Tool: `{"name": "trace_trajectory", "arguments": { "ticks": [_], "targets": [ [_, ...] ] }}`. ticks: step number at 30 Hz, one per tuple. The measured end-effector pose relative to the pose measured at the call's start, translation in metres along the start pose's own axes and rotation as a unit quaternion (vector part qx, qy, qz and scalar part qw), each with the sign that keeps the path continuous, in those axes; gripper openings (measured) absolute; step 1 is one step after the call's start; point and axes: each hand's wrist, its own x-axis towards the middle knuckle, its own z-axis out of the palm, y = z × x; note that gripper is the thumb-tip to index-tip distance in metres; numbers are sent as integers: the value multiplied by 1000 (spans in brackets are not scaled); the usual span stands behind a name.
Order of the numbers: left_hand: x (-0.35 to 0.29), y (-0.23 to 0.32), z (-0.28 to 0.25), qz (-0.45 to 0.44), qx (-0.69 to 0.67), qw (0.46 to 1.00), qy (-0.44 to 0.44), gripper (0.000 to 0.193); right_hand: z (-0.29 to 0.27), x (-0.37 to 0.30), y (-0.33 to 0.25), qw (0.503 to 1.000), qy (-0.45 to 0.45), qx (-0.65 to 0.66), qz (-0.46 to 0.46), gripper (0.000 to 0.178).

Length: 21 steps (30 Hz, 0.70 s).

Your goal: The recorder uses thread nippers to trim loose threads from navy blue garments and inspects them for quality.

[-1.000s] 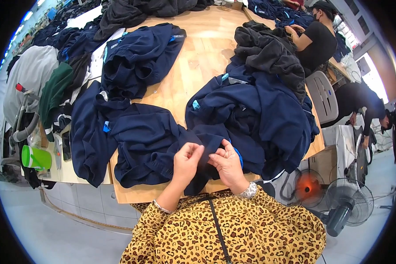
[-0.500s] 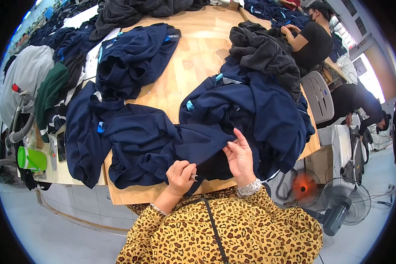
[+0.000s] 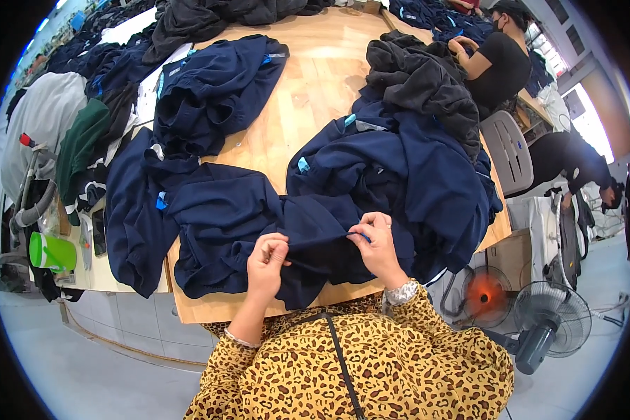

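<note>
A navy blue garment (image 3: 224, 203) lies spread along the near edge of the table, its collar or cuffs not clear to me. My right hand (image 3: 376, 246) pinches a taut edge of its cloth. The other end of that stretched edge meets the fingers of my left hand (image 3: 267, 264), closed at the cloth. Whether a small tool is tucked in my left palm is hidden. Beside my right hand rises a heap of navy garments (image 3: 434, 182) with light blue tabs.
A wooden table (image 3: 315, 84) carries another navy garment (image 3: 206, 98) and a dark grey pile (image 3: 423, 84). A green bucket (image 3: 51, 252) sits at left. Fans (image 3: 549, 318) stand at lower right. A seated person (image 3: 500, 63) and a bending person (image 3: 581, 164) are at right.
My right hand has turned from spread fingers to a pinch on the cloth edge. My left hand has moved up and left; the small metal piece seen in it is out of sight.
</note>
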Motion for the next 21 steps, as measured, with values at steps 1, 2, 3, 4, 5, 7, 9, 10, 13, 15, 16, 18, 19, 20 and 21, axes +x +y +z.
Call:
{"name": "trace_trajectory", "arguments": {
  "ticks": [1,2,3,4,5,7,9,10,13,15,16,18,19,20,21],
  "targets": [
    [2,11,-1,-111,-48,993,-4,20,2,2,5,999,15,50,-10,13],
    [3,9,-3,-111,-47,993,-5,20,2,0,7,999,16,50,-10,13],
    [3,6,-5,-156,-98,983,6,19,1,-1,4,927,-42,323,185,12],
    [4,4,-7,-200,-149,968,16,19,0,0,0,744,-96,557,358,14],
    [5,1,-6,-206,-153,966,42,16,0,2,-3,723,-104,585,352,19],
    [7,3,-6,-218,-159,962,48,16,1,3,-1,698,-88,607,369,17],
    [8,3,-7,-230,-165,958,54,16,1,3,0,671,-72,629,385,16],
    [8,3,-7,-230,-163,958,54,16,1,3,0,663,-74,636,387,16],
    [11,4,-10,-230,-160,959,50,16,-1,5,-1,648,-96,643,397,15],
    [15,9,-9,-229,-159,959,46,15,-3,8,-3,642,-116,641,404,14],
    [20,14,-8,-223,-105,968,33,15,-4,9,-3,656,-159,619,401,15],
    [33,28,-6,-216,-52,975,23,14,-5,15,-7,668,-202,597,395,16],
    [42,36,-5,-205,4,977,-51,13,-4,19,-11,750,-260,511,331,19],
    [50,44,-3,-193,60,972,-124,12,-4,23,-16,815,-312,414,259,21],
    [57,52,1,-173,56,969,-165,12,-5,26,-24,823,-338,376,258,24]
  ]
}}
